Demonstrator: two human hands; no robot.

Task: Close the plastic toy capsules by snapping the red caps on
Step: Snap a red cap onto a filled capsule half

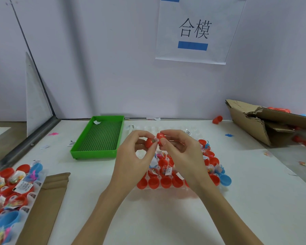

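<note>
Both hands are raised over the white table [166, 218], just above a clear tray [166, 189] of capsule halves. The left hand [132, 156] pinches a red capsule half [150, 142] between thumb and fingertips; a small printed slip pokes out of its open side. The right hand [180, 149] pinches a red cap [160, 137] in the same way, thumb in front, fingers curled behind. Cap and half meet edge to edge, the cap slightly higher and to the right; whether they are snapped together cannot be told.

The tray below holds rows of red halves along its near edge, some with small toys and paper slips inside, and a few blue halves [225, 179] at its right side. The print on the slips is too small to read.

Behind the hands on the left lies a green tray [99, 153] with a perforated floor and a scrap of white paper in its far corner. At the near left edge sits a second tray [12, 188] of red and blue halves with toys and labelled slips, beside a flat piece of cardboard [48, 200]. At the far right stands a torn cardboard box [254, 121] with red pieces in it, and a loose red piece [217, 119] lies near the wall.

On the wall hangs a white sheet [194, 30] reading "合模", fixed with blue tape.
</note>
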